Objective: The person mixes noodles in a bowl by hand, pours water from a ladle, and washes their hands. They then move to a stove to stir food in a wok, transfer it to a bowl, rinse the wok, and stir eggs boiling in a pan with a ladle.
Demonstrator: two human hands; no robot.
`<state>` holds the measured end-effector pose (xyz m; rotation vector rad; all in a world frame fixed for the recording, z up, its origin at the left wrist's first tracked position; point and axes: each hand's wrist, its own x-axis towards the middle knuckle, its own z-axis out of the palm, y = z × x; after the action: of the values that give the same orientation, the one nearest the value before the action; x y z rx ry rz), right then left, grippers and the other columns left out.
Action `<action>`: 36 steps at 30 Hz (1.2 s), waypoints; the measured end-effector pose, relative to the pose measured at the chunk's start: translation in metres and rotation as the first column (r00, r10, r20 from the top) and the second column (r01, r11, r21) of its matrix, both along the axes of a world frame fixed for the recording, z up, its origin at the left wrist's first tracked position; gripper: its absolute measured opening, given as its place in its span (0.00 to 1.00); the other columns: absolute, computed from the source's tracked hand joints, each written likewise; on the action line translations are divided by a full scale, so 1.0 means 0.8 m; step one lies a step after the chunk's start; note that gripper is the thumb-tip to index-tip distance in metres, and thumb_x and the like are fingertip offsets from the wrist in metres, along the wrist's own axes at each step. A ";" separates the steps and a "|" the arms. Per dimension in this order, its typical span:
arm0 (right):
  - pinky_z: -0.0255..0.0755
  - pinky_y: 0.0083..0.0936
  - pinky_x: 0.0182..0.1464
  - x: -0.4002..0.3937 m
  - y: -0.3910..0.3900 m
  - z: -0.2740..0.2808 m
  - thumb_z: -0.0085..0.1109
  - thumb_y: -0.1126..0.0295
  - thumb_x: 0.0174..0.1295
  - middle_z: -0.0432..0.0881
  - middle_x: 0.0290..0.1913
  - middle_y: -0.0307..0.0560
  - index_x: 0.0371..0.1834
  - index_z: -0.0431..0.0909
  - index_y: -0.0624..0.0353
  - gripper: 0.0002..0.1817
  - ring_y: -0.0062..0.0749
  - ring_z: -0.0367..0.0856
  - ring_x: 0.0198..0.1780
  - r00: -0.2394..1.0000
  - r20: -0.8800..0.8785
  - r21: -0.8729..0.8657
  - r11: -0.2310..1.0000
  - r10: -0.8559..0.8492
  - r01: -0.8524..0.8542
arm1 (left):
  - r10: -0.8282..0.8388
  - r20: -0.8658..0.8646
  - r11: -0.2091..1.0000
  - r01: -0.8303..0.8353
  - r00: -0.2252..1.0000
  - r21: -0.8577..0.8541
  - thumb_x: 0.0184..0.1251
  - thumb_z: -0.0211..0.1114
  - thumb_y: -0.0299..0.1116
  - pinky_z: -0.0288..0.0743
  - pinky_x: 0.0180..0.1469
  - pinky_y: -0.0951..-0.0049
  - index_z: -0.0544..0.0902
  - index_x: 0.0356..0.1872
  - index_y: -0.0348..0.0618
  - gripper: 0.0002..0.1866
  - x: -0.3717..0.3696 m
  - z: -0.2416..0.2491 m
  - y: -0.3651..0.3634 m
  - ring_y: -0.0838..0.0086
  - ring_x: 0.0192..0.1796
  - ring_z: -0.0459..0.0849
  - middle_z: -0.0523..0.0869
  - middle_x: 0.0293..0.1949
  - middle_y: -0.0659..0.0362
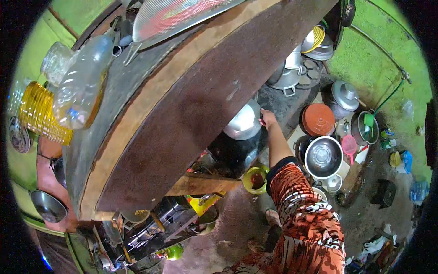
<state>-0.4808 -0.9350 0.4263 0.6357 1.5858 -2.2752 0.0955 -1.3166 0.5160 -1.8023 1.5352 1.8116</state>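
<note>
My right hand reaches forward, its fingers closed at the edge of a round, shiny silver lid. The lid has a domed surface, and its left part is hidden behind the brown wooden shelf board. Just below it is a large dark pot, partly covered by the same board. Closer to my body, under my forearm, a yellow-green bowl holds something reddish brown. My left hand is out of view.
The shelf board cuts across the view, with plastic bottles on top. To the right are a red-brown round lid, a silver basin, a pink strainer and a lidded pot. More pots stand farther back.
</note>
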 end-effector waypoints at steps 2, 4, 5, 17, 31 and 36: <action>0.61 0.17 0.17 -0.008 0.004 -0.007 0.53 0.57 0.62 0.71 0.24 0.35 0.35 0.73 0.53 0.12 0.21 0.67 0.19 0.998 0.012 0.015 0.998 0.058 -0.059 | 0.005 0.017 1.000 -0.005 1.000 -0.007 0.59 0.54 0.41 0.71 0.34 0.70 0.78 0.38 0.43 0.14 0.001 0.000 -0.003 0.69 0.33 0.78 0.80 0.31 0.59; 0.56 0.17 0.15 -0.011 0.004 -0.020 0.57 0.59 0.60 0.68 0.20 0.33 0.31 0.73 0.53 0.10 0.19 0.63 0.16 0.998 0.055 0.021 0.999 0.040 -0.041 | 0.009 0.030 1.000 -0.008 1.000 -0.009 0.59 0.54 0.41 0.71 0.35 0.70 0.78 0.38 0.43 0.14 0.005 0.000 -0.005 0.69 0.33 0.78 0.80 0.31 0.59; 0.54 0.16 0.15 -0.004 0.009 -0.008 0.58 0.60 0.60 0.68 0.20 0.32 0.30 0.72 0.52 0.09 0.18 0.61 0.16 0.993 0.086 -0.075 0.995 0.079 -0.073 | 0.011 0.032 1.000 -0.011 0.999 -0.010 0.59 0.54 0.41 0.71 0.35 0.69 0.78 0.38 0.43 0.14 0.007 0.000 -0.006 0.69 0.34 0.78 0.80 0.31 0.59; 0.49 0.11 0.15 0.160 0.049 0.097 0.57 0.73 0.59 0.67 0.19 0.27 0.34 0.73 0.54 0.03 0.11 0.55 0.14 0.962 -0.265 -0.423 0.888 0.068 -0.179 | 0.189 -0.062 0.982 -0.188 0.980 0.016 0.58 0.53 0.42 0.73 0.37 0.67 0.78 0.39 0.43 0.15 0.180 -0.002 -0.005 0.69 0.35 0.79 0.80 0.32 0.58; 0.53 0.13 0.24 0.647 0.078 0.188 0.55 0.69 0.60 0.69 0.22 0.26 0.26 0.75 0.53 0.06 0.11 0.61 0.22 0.895 0.020 0.477 0.783 0.445 -0.400 | 0.470 -0.515 0.878 -0.318 0.717 0.358 0.57 0.53 0.43 0.75 0.47 0.63 0.78 0.39 0.41 0.17 0.383 0.037 -0.119 0.66 0.43 0.81 0.82 0.38 0.57; 0.64 0.17 0.36 0.697 0.016 0.142 0.52 0.78 0.58 0.75 0.27 0.36 0.26 0.74 0.60 0.04 0.18 0.69 0.30 0.816 -0.004 0.539 0.689 0.578 -0.485 | 0.323 -0.739 0.944 -0.146 0.590 0.297 0.57 0.50 0.40 0.77 0.45 0.60 0.76 0.44 0.38 0.19 0.231 0.134 -0.185 0.59 0.40 0.82 0.82 0.39 0.51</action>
<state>0.0768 -0.9219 0.5400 0.0346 2.1484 -1.4993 0.2805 -1.4642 0.6234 -1.1708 1.2273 3.0409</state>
